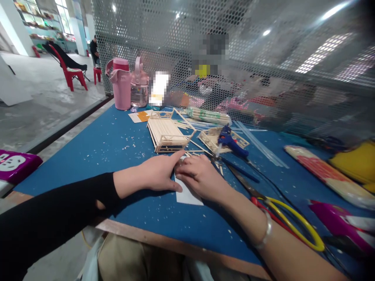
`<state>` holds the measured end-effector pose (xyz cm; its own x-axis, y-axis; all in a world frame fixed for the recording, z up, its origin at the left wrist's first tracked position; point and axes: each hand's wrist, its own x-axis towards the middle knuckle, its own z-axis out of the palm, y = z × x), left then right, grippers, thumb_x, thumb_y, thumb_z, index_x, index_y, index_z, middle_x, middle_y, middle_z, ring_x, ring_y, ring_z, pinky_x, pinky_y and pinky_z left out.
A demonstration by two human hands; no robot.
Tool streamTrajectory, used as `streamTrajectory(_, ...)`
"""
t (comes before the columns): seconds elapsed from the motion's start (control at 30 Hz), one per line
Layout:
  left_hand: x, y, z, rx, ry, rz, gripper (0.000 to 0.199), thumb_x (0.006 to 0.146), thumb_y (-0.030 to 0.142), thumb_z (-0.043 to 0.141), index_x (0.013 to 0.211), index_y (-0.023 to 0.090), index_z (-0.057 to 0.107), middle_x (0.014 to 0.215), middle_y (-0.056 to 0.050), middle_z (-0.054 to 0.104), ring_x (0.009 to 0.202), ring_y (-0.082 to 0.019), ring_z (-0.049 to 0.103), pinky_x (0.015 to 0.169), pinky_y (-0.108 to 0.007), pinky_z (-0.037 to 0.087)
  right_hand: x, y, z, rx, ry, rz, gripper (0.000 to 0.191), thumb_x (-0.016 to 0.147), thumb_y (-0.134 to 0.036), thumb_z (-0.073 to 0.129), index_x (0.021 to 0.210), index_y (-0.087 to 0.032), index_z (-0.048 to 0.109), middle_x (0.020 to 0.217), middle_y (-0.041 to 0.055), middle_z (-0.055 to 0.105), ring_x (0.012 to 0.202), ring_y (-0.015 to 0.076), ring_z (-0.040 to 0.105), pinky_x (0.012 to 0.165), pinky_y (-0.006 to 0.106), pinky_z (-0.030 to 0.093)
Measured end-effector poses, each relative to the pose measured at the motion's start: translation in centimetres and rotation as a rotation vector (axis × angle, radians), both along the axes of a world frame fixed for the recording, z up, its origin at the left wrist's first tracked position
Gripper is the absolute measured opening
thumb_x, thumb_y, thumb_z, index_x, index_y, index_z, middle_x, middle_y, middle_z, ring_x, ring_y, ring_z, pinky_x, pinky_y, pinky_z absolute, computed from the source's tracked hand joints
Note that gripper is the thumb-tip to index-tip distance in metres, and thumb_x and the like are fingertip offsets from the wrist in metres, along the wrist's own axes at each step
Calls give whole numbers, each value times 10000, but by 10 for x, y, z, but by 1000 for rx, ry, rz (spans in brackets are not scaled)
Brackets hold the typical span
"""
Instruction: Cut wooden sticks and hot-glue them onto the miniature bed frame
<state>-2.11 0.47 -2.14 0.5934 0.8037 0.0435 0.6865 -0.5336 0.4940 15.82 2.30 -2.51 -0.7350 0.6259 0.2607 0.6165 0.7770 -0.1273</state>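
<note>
A sheet of white paper (187,195) lies on the blue table in front of me, partly covered by both hands. My left hand (159,171) rests at its left edge, open, with thumb and index finger stretched apart; its other fingers are hidden. On top of the paper, my right hand (202,175) is closed, fingertips bent together close to the left hand. Whatever the right fingers hold is hidden. Just beyond the hands stands a small bed-like frame of thin wooden sticks (168,132). Loose wooden sticks (199,146) lie to its right.
A blue glue gun (231,142) leans over another stick piece (206,136). Large scissors (293,218) with yellow and red handles lie by my right forearm. A pink flask (121,86) and a clear bottle (140,89) stand at the back, before a perforated metal screen (164,35).
</note>
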Motion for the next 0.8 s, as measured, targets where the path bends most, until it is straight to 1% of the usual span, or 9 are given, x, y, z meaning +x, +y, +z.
streamTrajectory(0.13,0,0,0,-9,-2,5,969,685,389,721,1427,67,188,1234,-223,587,1118,-354,575,867,-402,462,1,-2,1,-30,0,22,165,844,-240,565,774,-195,708,713,36,631,741,168,519,669,327,240)
streamTrajectory(0.23,0,1,0,-10,-10,5,972,688,375,719,1435,70,176,1214,-219,603,1102,-356,586,856,-409,468,-1,-4,1,-71,7,39,150,830,-234,577,758,-203,705,717,28,630,740,165,523,669,321,253)
streamTrajectory(0.37,0,1,0,-6,-13,31,939,693,373,713,1432,100,201,1229,-207,598,1114,-352,579,863,-409,463,-1,-5,3,-96,84,-16,157,832,-221,564,745,-190,691,722,40,623,748,176,527,680,321,302)
streamTrajectory(0.43,0,0,-1,-8,-19,40,940,687,377,718,1432,126,203,1257,-186,587,1149,-339,559,883,-400,457,1,-6,6,-124,138,-36,168,838,-194,537,731,-185,666,734,35,627,739,162,537,678,299,349)
streamTrajectory(0.5,0,-1,-3,3,-22,35,919,707,379,700,1434,127,199,1276,-177,576,1162,-334,548,896,-407,454,4,-7,9,-148,197,-58,171,844,-170,511,741,-180,647,734,25,629,721,145,548,667,272,385)
streamTrajectory(0.6,0,-3,-7,65,-45,23,828,761,360,644,1422,85,229,1332,-200,519,1182,-336,528,927,-434,441,8,-8,12,-168,264,-82,160,836,-169,523,749,-179,656,710,17,629,697,138,554,648,257,403)
streamTrajectory(0.67,1,-4,-8,124,-103,31,746,770,358,637,1387,92,311,1353,-193,499,1204,-316,508,959,-427,426,10,-8,11,-178,304,-88,155,825,-176,547,735,-180,674,690,16,632,681,138,557,633,257,407)
streamTrajectory(0.73,2,-4,-8,182,-187,58,567,778,369,633,1269,130,482,1275,-156,573,1164,-283,534,961,-407,428,10,-7,9,-185,359,-90,156,824,-182,554,742,-178,687,695,20,644,664,134,564,618,253,418)
streamTrajectory(0.8,4,-5,-6,206,-290,94,324,810,363,601,1055,152,634,1080,-116,675,1033,-246,596,913,-380,451,10,-7,8,-191,419,-77,150,826,-196,560,761,-180,694,712,22,655,664,128,575,614,247,435)
